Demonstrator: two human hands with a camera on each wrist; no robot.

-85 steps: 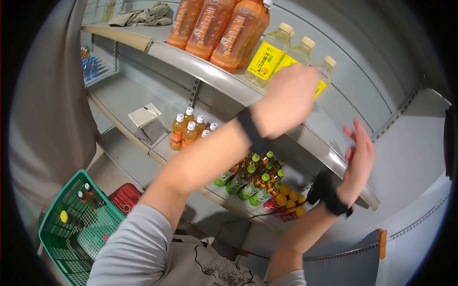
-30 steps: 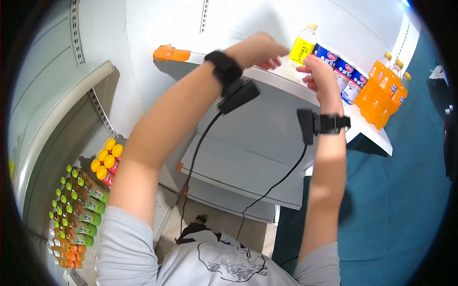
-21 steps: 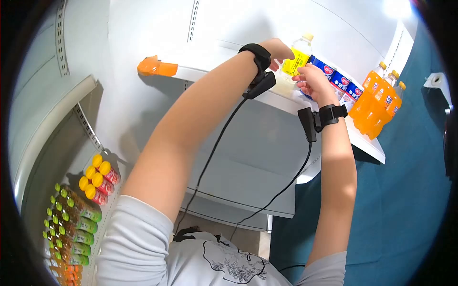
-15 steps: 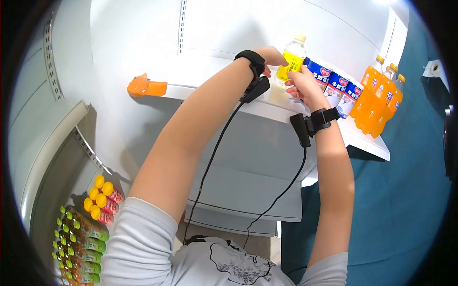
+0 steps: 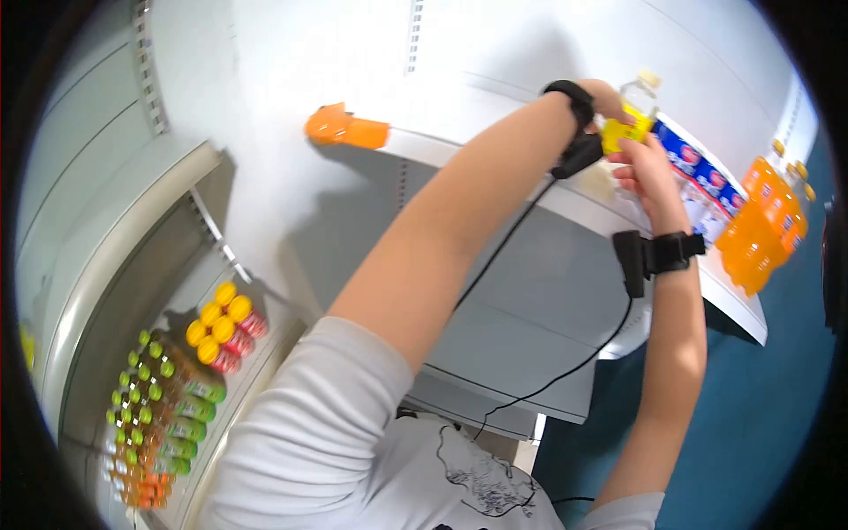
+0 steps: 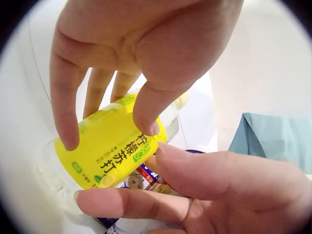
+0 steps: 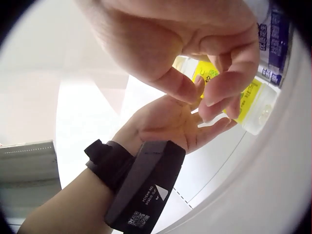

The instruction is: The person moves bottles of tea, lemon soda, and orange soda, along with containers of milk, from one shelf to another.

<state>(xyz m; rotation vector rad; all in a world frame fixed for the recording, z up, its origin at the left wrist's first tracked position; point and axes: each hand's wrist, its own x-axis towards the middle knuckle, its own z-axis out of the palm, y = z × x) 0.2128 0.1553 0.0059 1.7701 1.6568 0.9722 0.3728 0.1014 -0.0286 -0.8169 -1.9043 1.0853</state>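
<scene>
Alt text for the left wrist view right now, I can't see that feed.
A yellow-labelled bottle, slanted across the picture, is between two bare hands: the left hand above, fingers spread, and the right hand at lower right, thumb and forefinger apart. Blue packaging, partly hidden, shows beyond the right hand.

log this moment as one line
left hand: at bottle; right hand: at bottle; bottle: upright, capped, on shelf; blue cans: beside bottle

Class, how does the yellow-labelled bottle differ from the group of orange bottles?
The yellow-labelled bottle looks clear above its label; the orange bottles look mostly orange. The yellow-labelled bottle is close to the left hand and right hand; the orange bottles stand away from both. All have yellowish caps.
</scene>
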